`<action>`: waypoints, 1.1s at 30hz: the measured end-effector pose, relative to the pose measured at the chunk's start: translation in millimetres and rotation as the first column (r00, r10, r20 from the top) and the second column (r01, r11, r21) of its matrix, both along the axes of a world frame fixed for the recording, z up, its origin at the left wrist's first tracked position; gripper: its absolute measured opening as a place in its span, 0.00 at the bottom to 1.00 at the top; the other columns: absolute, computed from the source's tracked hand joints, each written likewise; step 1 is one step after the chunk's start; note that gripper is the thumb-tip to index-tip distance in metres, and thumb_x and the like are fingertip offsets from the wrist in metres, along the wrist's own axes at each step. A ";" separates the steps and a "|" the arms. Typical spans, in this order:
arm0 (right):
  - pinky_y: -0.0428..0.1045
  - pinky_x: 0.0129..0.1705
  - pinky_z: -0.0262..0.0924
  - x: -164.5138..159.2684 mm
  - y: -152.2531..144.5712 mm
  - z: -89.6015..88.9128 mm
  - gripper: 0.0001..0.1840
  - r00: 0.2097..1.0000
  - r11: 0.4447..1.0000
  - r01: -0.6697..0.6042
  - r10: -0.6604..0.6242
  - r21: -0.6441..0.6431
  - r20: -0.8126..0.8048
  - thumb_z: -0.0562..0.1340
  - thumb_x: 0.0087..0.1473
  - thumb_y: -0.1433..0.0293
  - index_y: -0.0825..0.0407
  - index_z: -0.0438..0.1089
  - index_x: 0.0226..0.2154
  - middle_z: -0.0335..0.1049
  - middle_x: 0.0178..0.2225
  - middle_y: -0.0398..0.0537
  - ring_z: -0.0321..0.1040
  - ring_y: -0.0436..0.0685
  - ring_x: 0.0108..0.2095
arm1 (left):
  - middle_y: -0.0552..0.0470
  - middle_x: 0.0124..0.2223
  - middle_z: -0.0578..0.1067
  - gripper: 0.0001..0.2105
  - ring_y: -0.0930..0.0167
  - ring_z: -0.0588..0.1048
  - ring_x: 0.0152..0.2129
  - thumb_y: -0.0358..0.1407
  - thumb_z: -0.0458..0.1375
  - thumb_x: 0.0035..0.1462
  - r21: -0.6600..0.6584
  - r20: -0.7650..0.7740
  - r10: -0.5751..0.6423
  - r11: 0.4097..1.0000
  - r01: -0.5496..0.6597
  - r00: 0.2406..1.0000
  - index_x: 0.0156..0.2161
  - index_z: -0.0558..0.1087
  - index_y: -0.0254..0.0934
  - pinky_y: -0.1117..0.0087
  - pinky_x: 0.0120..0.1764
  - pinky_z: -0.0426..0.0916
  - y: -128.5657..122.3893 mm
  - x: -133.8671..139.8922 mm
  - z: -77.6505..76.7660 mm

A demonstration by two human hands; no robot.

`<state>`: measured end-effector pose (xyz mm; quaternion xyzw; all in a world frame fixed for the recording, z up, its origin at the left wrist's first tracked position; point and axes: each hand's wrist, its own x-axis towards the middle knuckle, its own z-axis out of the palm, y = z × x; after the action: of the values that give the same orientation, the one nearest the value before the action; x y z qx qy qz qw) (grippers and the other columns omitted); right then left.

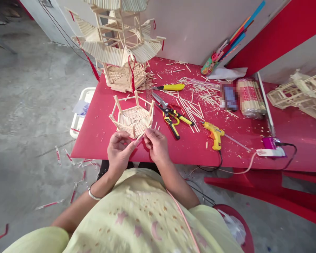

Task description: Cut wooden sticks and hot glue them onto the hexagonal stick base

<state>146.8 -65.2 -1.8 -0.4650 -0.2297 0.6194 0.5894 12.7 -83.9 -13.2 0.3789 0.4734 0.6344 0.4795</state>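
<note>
A hexagonal frame of pale wooden sticks (135,117), with short upright posts at its corners, stands on the red table before me. At its near edge, my left hand (119,149) is closed, thumb and fingers pinching one end of a short wooden stick (140,136). The other end of that stick is between the thumb and fingers of my right hand (158,144). Whether the stick touches the frame I cannot tell. Scissors (160,99) and black-and-yellow cutters (171,119) lie just right of the frame.
Behind the frame rises a tiered stick pagoda (123,52) with red tassels. A yellow utility knife (173,87), loose sticks (191,109) and a corded yellow glue gun (214,135) lie on the table (89,140). Bundled sticks (250,98) and a power strip (271,152) are at the right.
</note>
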 end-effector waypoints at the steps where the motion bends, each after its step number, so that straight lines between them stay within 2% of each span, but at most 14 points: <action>1: 0.44 0.18 0.42 -1.2 0.6 1.0 0.19 1.000 1.000 0.010 -0.010 0.002 -0.004 0.74 0.47 0.53 0.50 0.75 0.27 0.65 0.19 0.36 0.49 0.43 0.17 | 0.54 0.43 0.76 0.23 0.80 0.71 0.27 0.35 0.78 0.43 0.010 -0.004 -0.047 0.999 0.047 0.999 0.44 0.76 0.40 0.78 0.32 0.71 4.5 -1.8 1.0; 3: 0.44 0.18 0.42 -3.1 2.1 3.5 0.18 0.999 1.000 0.031 -0.031 -0.005 -0.007 0.74 0.47 0.54 0.50 0.75 0.28 0.64 0.19 0.36 0.49 0.44 0.18 | 0.52 0.47 0.77 0.28 0.80 0.70 0.26 0.36 0.78 0.42 0.003 -0.005 -0.151 0.989 0.151 0.989 0.49 0.76 0.42 0.76 0.31 0.71 12.9 -3.8 3.4; 6: 0.44 0.18 0.43 -4.5 4.6 6.8 0.18 0.999 0.998 0.046 -0.046 -0.032 0.001 0.75 0.45 0.53 0.50 0.75 0.28 0.65 0.20 0.36 0.51 0.44 0.18 | 0.48 0.48 0.79 0.24 0.79 0.70 0.26 0.37 0.78 0.43 -0.012 -0.034 -0.226 0.974 0.226 0.974 0.47 0.79 0.39 0.75 0.30 0.71 21.4 -4.4 5.2; 12: 0.44 0.18 0.41 -6.8 6.8 5.3 0.19 0.998 0.998 0.058 -0.059 -0.038 -0.004 0.75 0.45 0.53 0.50 0.73 0.27 0.59 0.17 0.34 0.48 0.44 0.18 | 0.49 0.41 0.82 0.16 0.74 0.77 0.31 0.39 0.76 0.47 -0.030 -0.063 -0.199 0.980 0.197 0.978 0.41 0.83 0.39 0.73 0.36 0.75 28.8 -3.4 -1.1; 17: 0.44 0.18 0.42 -11.7 8.2 6.0 0.21 0.994 0.993 0.106 -0.107 -0.042 -0.008 0.75 0.45 0.52 0.50 0.71 0.26 0.60 0.18 0.34 0.49 0.44 0.18 | 0.51 0.39 0.83 0.13 0.73 0.79 0.34 0.39 0.76 0.47 -0.046 0.009 -0.168 0.985 0.168 0.986 0.38 0.83 0.39 0.72 0.43 0.76 31.9 -1.2 -2.9; 26: 0.45 0.18 0.42 -18.9 8.1 2.5 0.20 0.991 0.991 0.132 -0.132 -0.014 0.015 0.73 0.49 0.52 0.48 0.69 0.27 0.56 0.17 0.32 0.47 0.44 0.17 | 0.50 0.39 0.83 0.13 0.70 0.81 0.36 0.40 0.76 0.47 -0.062 0.072 -0.175 0.982 0.179 0.982 0.37 0.83 0.38 0.68 0.45 0.77 35.3 -2.1 -6.6; 33: 0.45 0.18 0.43 -19.6 8.8 1.4 0.21 0.990 0.990 0.138 -0.138 -0.032 0.002 0.74 0.47 0.51 0.49 0.70 0.27 0.59 0.17 0.33 0.49 0.44 0.17 | 0.51 0.37 0.83 0.11 0.71 0.80 0.36 0.40 0.75 0.49 -0.039 0.044 -0.162 0.986 0.164 0.986 0.37 0.83 0.38 0.69 0.45 0.76 37.5 -2.1 -8.5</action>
<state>127.2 -56.4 -0.4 -0.4890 -0.1869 0.5809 0.6233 10.6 -46.5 -21.7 0.3932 0.4442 0.5906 0.5471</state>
